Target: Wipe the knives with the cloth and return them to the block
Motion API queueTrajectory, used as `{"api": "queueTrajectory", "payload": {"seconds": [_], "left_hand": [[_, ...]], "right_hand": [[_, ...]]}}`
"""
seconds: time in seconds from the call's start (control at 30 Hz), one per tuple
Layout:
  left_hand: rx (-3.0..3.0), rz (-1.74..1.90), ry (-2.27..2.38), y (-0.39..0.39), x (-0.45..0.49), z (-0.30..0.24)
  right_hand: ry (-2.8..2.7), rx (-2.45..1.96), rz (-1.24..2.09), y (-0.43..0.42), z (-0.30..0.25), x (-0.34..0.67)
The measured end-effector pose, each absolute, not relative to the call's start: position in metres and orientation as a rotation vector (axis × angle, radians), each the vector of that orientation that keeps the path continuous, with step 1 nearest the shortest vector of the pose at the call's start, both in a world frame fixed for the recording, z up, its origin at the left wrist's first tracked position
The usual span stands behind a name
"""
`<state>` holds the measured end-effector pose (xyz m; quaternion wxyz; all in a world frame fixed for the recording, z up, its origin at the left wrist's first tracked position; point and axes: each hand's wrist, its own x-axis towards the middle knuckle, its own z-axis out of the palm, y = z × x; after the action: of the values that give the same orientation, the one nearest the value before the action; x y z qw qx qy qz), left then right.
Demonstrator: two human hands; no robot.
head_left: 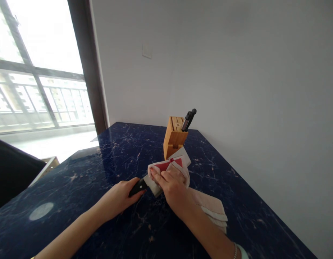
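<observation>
My left hand (126, 196) is closed around the black handle of a cleaver (155, 187). Its broad blade points to the right and away from me, and the far corner shows beyond the cloth. My right hand (172, 184) presses a pink and white cloth (166, 165) with a red patch against the middle of the blade, which the cloth partly hides. Under my right forearm lies a folded pale pink towel (209, 203) on the table. Just behind the blade stands a wooden knife block (173, 138).
Two black-handled tools (188, 120) stick up from the block's right side. The dark blue marbled table (82, 180) meets a grey wall (250, 90) on the right. A black chair-like shape (15, 172) is at the left edge, near a bright window (42, 72).
</observation>
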<state>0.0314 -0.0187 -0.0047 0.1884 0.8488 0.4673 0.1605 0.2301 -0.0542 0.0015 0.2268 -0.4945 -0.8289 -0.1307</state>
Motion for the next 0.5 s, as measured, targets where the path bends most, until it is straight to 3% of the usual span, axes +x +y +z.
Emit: {"api": "queueTrajectory", "payload": {"seconds": [0.33, 0.5], "left_hand": [[2.392, 0.414, 1.303, -0.019, 0.030, -0.004], [2.390, 0.419, 1.318, -0.018, 0.030, -0.004]], "right_hand": [[-1.994, -1.454, -0.314, -0.039, -0.002, 0.249], [-2.125, -1.368, -0.236, -0.048, -0.003, 0.236]]}}
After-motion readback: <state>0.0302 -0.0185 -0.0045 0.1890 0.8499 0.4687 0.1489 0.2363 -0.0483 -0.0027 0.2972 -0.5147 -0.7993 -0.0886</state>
